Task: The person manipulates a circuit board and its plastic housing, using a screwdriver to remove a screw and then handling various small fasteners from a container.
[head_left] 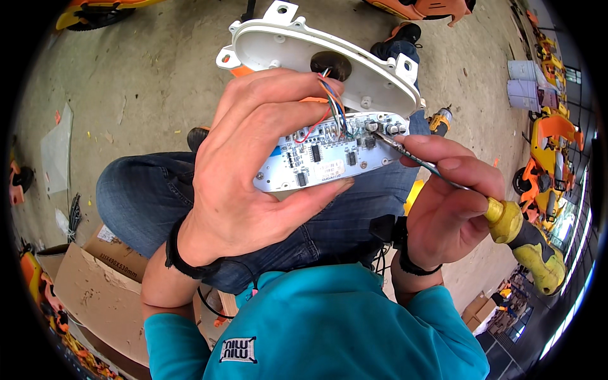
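My left hand [237,158] grips a white circuit board [326,166], thumb along its near edge and fingers over its far side. Coloured wires [334,101] run from the board into a dark round hole in a white oval plastic housing [278,45], which sits just beyond the board, its hollow side facing me. In my right hand [456,196] is a screwdriver [525,244] with a yellow and black handle, pinched along its metal shaft. Its tip meets or hovers just over the parts near the board's right end; I cannot tell whether it touches.
A power drill [439,119] lies on the concrete floor beyond my right hand. An opened cardboard box [95,285] stands at the lower left. Orange and yellow ride-on machines [548,152] line the right side. A clear plastic sheet [58,152] lies at the left.
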